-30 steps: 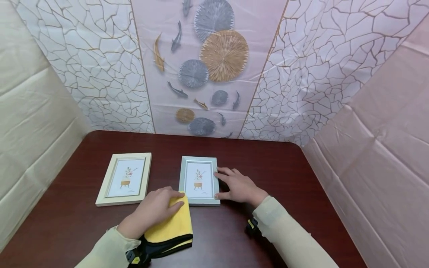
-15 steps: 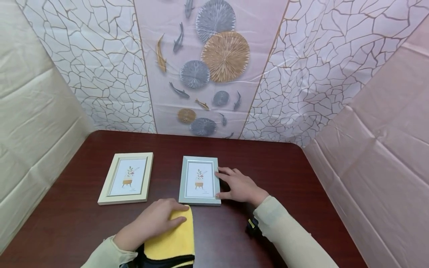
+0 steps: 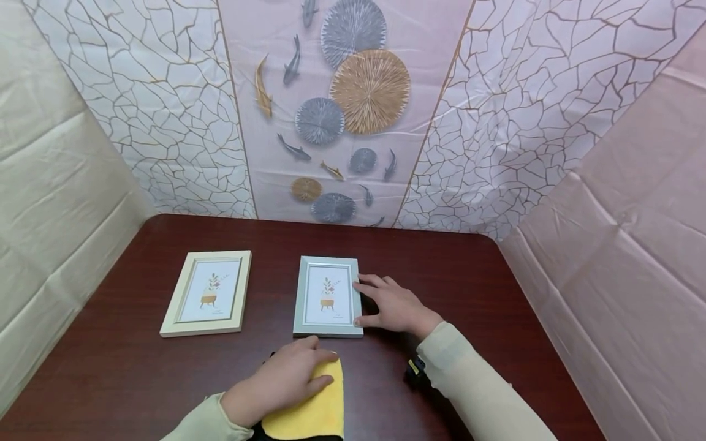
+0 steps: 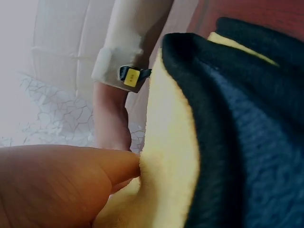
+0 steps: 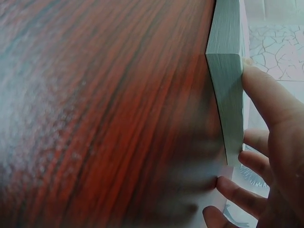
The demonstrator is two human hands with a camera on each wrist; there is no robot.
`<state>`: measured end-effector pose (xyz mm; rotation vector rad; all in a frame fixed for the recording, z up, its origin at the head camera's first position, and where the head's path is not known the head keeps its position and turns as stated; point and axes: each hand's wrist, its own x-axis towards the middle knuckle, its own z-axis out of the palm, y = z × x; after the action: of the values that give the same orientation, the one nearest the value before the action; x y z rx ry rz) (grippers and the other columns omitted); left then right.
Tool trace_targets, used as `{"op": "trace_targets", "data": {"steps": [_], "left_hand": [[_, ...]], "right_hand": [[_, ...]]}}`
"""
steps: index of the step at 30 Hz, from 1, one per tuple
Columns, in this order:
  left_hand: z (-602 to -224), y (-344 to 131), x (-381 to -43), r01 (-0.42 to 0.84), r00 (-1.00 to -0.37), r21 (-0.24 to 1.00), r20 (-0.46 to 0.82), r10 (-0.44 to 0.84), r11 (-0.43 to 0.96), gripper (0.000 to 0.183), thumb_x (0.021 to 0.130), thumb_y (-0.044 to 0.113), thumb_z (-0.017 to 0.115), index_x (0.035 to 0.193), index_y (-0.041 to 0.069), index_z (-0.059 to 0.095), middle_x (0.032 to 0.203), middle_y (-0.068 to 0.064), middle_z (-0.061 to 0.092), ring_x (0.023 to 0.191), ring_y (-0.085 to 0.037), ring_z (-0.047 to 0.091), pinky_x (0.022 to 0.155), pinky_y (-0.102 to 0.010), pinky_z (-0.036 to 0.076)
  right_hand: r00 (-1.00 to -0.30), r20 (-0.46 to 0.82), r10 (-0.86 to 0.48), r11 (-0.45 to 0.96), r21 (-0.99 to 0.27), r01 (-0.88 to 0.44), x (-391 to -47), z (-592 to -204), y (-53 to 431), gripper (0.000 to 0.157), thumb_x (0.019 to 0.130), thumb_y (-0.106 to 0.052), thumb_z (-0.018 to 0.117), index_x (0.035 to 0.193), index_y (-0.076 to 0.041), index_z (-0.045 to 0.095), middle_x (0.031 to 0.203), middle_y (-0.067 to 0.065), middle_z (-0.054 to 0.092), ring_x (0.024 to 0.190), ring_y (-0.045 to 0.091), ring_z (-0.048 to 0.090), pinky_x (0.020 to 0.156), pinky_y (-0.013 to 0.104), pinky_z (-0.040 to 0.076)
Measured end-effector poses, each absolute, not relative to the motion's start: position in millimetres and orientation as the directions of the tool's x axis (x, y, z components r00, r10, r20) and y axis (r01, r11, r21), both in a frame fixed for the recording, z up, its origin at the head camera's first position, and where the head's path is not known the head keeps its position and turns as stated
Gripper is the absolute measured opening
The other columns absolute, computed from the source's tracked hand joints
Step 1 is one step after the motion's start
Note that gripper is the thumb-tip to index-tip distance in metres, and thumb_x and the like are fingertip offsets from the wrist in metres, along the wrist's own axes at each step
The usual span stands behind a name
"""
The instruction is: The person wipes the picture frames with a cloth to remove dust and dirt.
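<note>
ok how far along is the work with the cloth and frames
Done: the cream picture frame and light blue picture frame lie face up on the table. In hand: the left hand pinches the yellow cloth while the right hand touches the light blue picture frame's right edge. Left, probably: releasing both, since each hand is engaged; further cloth work can't be judged.

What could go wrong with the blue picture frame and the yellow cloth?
The right hand touches one side of the blue picture frame, so a push might slide it. The left hand, on the yellow cloth, looks close to the frame's near edge and could bump it.
</note>
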<state>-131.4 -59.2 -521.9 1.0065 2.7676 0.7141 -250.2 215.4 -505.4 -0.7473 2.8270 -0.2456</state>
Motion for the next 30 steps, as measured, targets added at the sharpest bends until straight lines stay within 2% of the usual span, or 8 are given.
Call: {"op": "trace_targets", "data": {"steps": [6,12,19,30], "left_hand": [[-521.0,-61.8,-130.2,0.599,-0.778,0.401,0.086,0.623,0.693,0.031,0.101,0.037,0.081,0.13,0.025,0.081,0.099,0.01,0.054,0.086,-0.01,0.05,0.072,-0.033,0.042],[-518.2,-68.2,-126.4,0.625,-0.779,0.352,0.212,0.591,0.697,0.027,0.101,0.036,0.082,0.125,0.023,0.082,0.11,0.008,0.059,0.104,-0.014,0.054,0.084,-0.039,0.046],[-515.9,-76.6,-122.5,0.631,-0.776,0.333,0.261,0.574,0.701,0.023,0.1,0.035,0.084,0.119,0.022,0.083,0.111,0.008,0.062,0.1,-0.012,0.054,0.081,-0.036,0.044],[-517.7,-84.5,-123.5,0.626,-0.779,0.318,0.291,0.555,0.712,0.027,0.098,0.035,0.085,0.122,0.022,0.082,0.119,0.004,0.066,0.107,-0.016,0.059,0.085,-0.042,0.047]], "right_hand": [[-0.849,-0.151,-0.506,0.856,-0.21,-0.472,-250.2,-505.4,213.8,0.088,0.097,-0.069,0.074,0.17,-0.027,0.046,0.176,0.0,0.037,0.154,0.033,0.043,0.1,0.056,0.056],[-0.853,-0.145,-0.502,0.861,-0.183,-0.475,-246.8,-503.0,214.5,0.084,0.1,-0.066,0.07,0.17,-0.027,0.046,0.176,0.005,0.035,0.155,0.034,0.041,0.098,0.056,0.057],[-0.869,-0.156,-0.469,0.881,-0.144,-0.45,-249.4,-500.8,230.4,0.08,0.102,-0.063,0.068,0.171,-0.029,0.045,0.174,0.011,0.037,0.152,0.038,0.044,0.094,0.057,0.057],[-0.906,-0.233,-0.354,0.935,-0.117,-0.335,-257.4,-495.3,292.5,0.078,0.104,-0.055,0.069,0.173,-0.031,0.04,0.17,0.019,0.038,0.148,0.044,0.044,0.094,0.064,0.055]]}}
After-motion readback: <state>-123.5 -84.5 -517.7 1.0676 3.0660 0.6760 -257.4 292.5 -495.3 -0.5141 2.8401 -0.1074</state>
